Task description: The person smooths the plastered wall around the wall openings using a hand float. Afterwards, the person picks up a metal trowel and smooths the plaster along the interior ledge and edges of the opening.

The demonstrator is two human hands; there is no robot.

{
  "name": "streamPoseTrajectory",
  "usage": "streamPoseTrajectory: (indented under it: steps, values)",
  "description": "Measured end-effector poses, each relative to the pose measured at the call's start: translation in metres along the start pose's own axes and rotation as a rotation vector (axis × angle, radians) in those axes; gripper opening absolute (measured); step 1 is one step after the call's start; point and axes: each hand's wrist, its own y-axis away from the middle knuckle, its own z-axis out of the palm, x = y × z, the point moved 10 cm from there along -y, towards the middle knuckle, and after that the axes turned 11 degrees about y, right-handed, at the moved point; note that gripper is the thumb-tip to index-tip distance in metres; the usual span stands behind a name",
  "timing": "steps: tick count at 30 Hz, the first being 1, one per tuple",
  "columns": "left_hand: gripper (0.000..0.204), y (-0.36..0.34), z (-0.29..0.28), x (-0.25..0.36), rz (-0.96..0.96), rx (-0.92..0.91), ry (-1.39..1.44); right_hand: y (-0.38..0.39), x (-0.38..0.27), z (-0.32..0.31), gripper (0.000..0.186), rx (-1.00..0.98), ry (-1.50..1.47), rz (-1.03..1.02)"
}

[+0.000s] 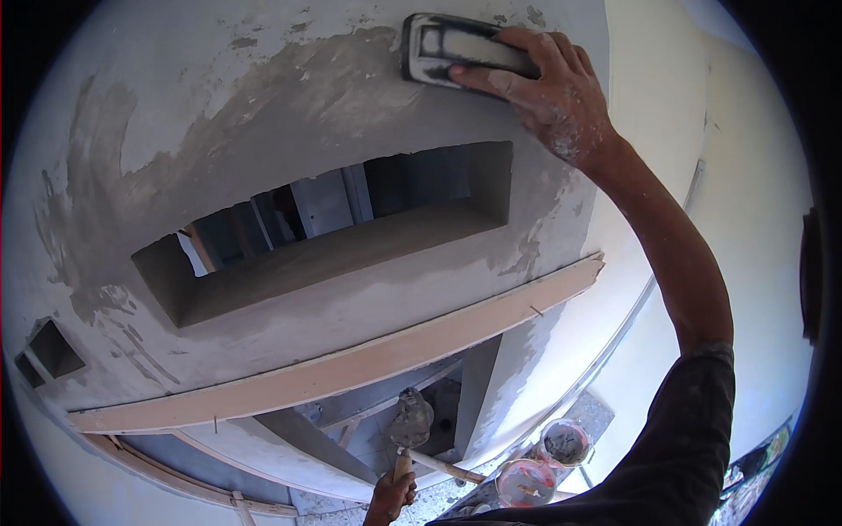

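Note:
My right hand (pixel 561 96) is closed on the back of a plastering float (pixel 469 48), a black-edged block smeared pale with plaster. The float lies against the wall, above and to the right of a long rectangular opening (pixel 351 245). Low in the view, my left hand (pixel 392 498) grips the wooden handle of a trowel (pixel 410 421). Grey mortar covers the trowel's blade, which points up and away from me. Damp grey plaster (pixel 307 88) surrounds the opening, with patchy edges over the paler wall.
A wooden board (pixel 342 364) with nails sticking out runs across the wall below the long opening. Beneath it is a second opening (pixel 478 394). Two buckets, one with grey mix (pixel 566 441) and one reddish (pixel 526 484), stand at lower right. A small square recess (pixel 54 349) sits at far left.

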Motion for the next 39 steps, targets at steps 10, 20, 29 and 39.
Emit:
streamPoseTrajectory:
  steps: [10,20,29,39]
  values:
    - [0.027,0.001,0.002,0.004,0.004,0.042,-0.068,0.013,-0.061,-0.039,0.040,0.151,-0.328,-0.165]
    - [0.030,0.001,0.018,0.000,0.015,0.017,-0.035,0.028,0.080,0.022,0.035,-0.173,-0.046,0.270]
    - [0.029,-0.008,0.028,0.000,-0.027,0.025,-0.133,0.026,-0.055,-0.026,0.034,0.097,-0.406,-0.125]
    - [0.032,-0.010,0.030,-0.002,-0.035,0.032,-0.121,0.077,0.109,0.031,0.051,-0.080,-0.090,0.410]
